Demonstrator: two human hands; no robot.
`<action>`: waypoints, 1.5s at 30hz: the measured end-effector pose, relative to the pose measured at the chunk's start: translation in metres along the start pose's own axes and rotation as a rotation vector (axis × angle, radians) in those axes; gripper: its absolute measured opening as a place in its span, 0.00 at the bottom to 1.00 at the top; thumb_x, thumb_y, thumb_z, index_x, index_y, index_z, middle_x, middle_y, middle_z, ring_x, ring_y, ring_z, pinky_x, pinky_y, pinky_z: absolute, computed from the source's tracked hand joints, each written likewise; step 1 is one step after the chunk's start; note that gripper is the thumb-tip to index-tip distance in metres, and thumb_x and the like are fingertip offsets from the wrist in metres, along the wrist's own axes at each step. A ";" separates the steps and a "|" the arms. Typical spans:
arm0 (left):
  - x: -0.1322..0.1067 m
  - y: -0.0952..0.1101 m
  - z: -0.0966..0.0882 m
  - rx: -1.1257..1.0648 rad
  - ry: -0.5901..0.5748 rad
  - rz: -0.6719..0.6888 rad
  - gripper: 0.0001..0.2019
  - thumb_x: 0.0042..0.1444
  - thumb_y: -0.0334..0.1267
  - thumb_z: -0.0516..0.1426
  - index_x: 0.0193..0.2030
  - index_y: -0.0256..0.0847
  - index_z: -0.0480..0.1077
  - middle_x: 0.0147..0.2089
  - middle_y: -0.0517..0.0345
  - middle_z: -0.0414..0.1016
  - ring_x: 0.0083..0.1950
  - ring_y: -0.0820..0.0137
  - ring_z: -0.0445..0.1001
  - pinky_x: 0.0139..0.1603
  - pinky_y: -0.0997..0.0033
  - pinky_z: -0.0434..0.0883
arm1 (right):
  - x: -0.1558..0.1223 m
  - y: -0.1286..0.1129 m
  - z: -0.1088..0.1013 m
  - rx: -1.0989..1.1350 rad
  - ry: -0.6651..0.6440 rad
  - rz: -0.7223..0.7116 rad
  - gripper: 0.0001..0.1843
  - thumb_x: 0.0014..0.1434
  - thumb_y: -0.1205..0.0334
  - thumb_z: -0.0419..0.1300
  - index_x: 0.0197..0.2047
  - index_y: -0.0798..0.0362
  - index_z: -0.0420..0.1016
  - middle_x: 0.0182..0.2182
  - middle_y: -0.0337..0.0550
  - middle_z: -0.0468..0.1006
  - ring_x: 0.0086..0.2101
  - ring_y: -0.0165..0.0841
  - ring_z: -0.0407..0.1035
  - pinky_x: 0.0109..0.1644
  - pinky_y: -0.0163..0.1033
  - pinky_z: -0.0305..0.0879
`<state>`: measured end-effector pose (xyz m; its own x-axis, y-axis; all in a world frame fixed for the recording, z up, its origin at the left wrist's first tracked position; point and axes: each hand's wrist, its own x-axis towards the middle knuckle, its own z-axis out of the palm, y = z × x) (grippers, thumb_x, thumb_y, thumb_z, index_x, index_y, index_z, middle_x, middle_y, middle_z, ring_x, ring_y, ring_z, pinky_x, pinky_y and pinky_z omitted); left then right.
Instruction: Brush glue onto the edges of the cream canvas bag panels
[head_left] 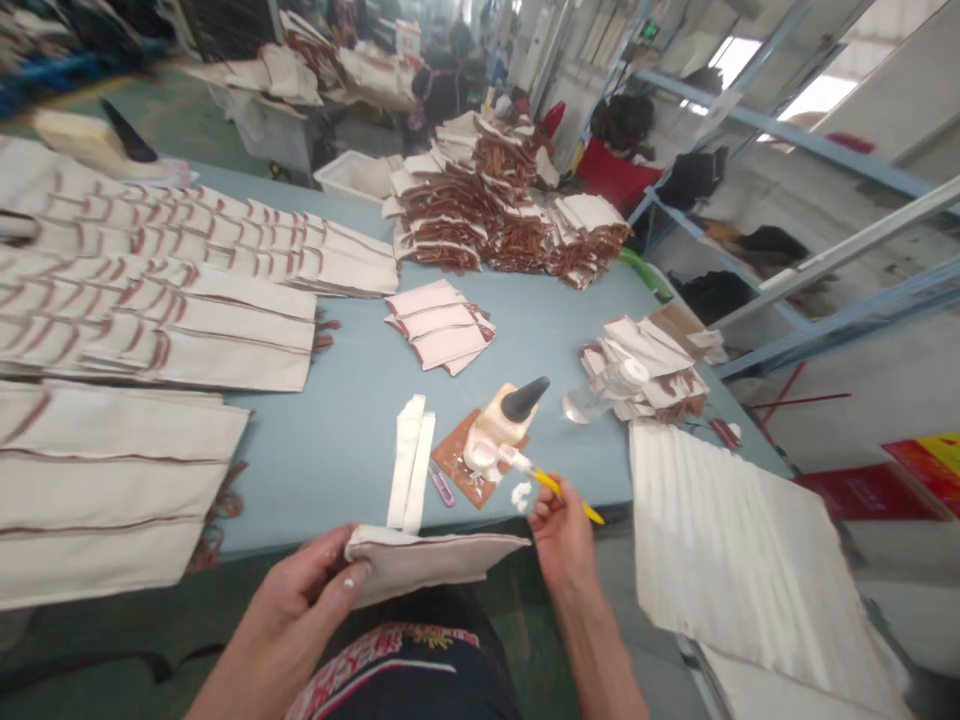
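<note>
My left hand [311,590] is closed on a folded cream fabric piece [435,560], held at the table's near edge above my lap. My right hand [559,530] pinches a yellow-handled brush [559,487], its white tip reaching toward a glue bottle with a black cone cap [510,415]. The bottle lies tilted on a brown leather scrap [465,465]. Two narrow cream strips [411,460] lie just left of it, with a small pink tool [442,483] beside them.
A blue table [352,400] carries rows of cream fabric panels with brown trim [150,300] at left, small stacks [442,335] in the middle, tall piles [495,210] at the back. Large cream sheets [735,560] overhang at right. Blue metal shelving [825,250] stands beyond.
</note>
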<state>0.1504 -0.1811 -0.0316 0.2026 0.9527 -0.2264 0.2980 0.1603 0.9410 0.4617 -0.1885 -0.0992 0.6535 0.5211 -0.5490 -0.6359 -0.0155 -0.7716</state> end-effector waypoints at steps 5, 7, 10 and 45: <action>0.014 0.036 -0.014 -0.092 -0.055 0.039 0.15 0.67 0.46 0.63 0.48 0.43 0.89 0.41 0.54 0.89 0.44 0.58 0.83 0.46 0.72 0.77 | -0.053 -0.066 0.046 0.007 -0.286 -0.190 0.23 0.48 0.44 0.81 0.35 0.49 0.80 0.17 0.24 0.66 0.17 0.23 0.60 0.21 0.28 0.59; 0.016 0.045 -0.018 -0.101 -0.036 0.056 0.14 0.67 0.46 0.64 0.48 0.42 0.89 0.40 0.54 0.88 0.43 0.60 0.82 0.46 0.74 0.77 | -0.077 -0.078 0.062 -0.047 -0.389 -0.298 0.23 0.50 0.41 0.81 0.32 0.49 0.81 0.16 0.26 0.65 0.16 0.23 0.59 0.20 0.29 0.60; 0.015 0.056 -0.023 -0.140 -0.033 0.077 0.13 0.65 0.46 0.65 0.47 0.42 0.89 0.41 0.54 0.89 0.42 0.61 0.82 0.44 0.75 0.77 | -0.105 -0.082 0.079 -0.117 -0.626 -0.420 0.22 0.60 0.40 0.76 0.30 0.49 0.82 0.16 0.29 0.67 0.15 0.24 0.59 0.19 0.29 0.58; 0.016 0.103 -0.016 -0.704 0.012 -0.258 0.22 0.42 0.44 0.80 0.45 0.40 0.88 0.32 0.55 0.87 0.34 0.63 0.85 0.34 0.74 0.80 | -0.091 -0.067 0.105 -0.216 -1.031 -1.151 0.08 0.77 0.51 0.64 0.49 0.41 0.85 0.32 0.40 0.87 0.31 0.38 0.82 0.38 0.45 0.79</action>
<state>0.1689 -0.1451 0.0654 0.1953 0.8648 -0.4625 -0.3335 0.5021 0.7979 0.4022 -0.1455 0.0359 0.1181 0.6753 0.7280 0.1182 0.7184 -0.6856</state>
